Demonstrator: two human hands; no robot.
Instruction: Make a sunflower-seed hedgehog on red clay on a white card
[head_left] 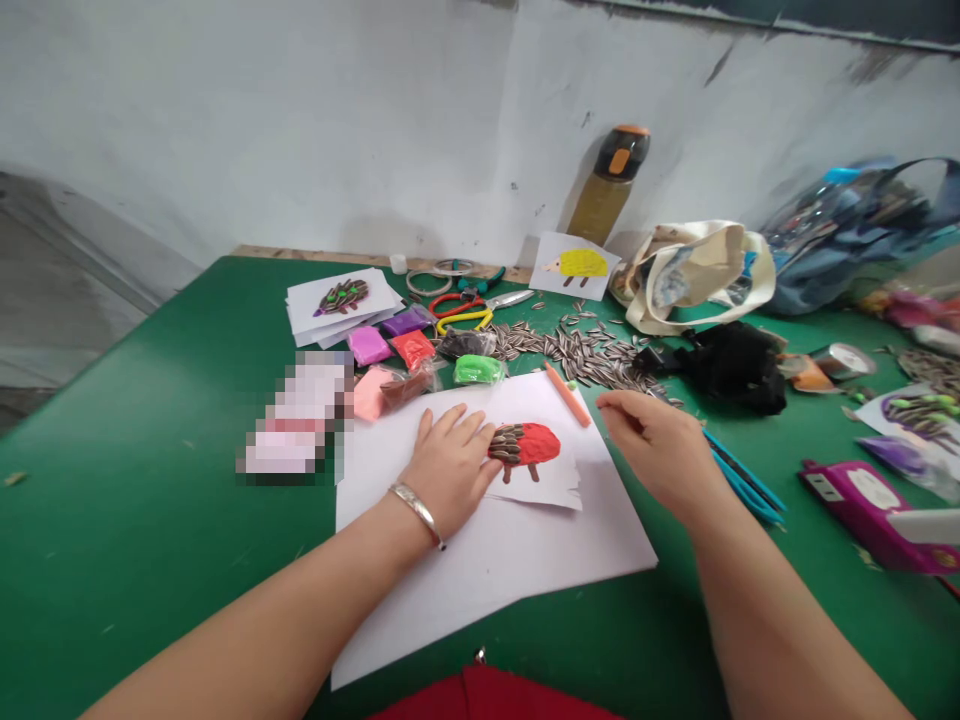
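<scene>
Red clay forms the hedgehog body (pixel 538 444) on a small white sheet, its left part covered in striped sunflower seeds (pixel 508 443) and two brown legs below; this craft picture lies on larger white paper (pixel 525 560) near the front of the green tabletop (pixel 150 450). The left hand (pixel 448 470), with a silver bangle (pixel 418 512) at its wrist, lies flat over the picture's left side, fingers slightly spread, hiding whatever is beneath. The right hand (pixel 652 440) is raised just right of the paper, its fingers curled in, thumb and forefinger close together; whether a seed is between them cannot be told.

An orange stick-like tool (pixel 567 394) lies at the paper's upper right corner. Behind the left hand sit wrapped clay packets in green (pixel 480 370), red, purple, pink and black, crowding the paper's far edge. Beyond them are yellow-and-red-handled scissors (pixel 465 314) and green-handled pliers (pixel 480 282), with loose sunflower seeds (pixel 592 350) spread to their right. A yellow hedgehog card (pixel 576 266) leans before a bottle (pixel 609 185) by the wall. Right of the seeds stand a cream cloth bag (pixel 697 280) and a crumpled black bag (pixel 739 368); blue-handled tweezers or pliers (pixel 742 478) lie partly behind the right forearm.
</scene>
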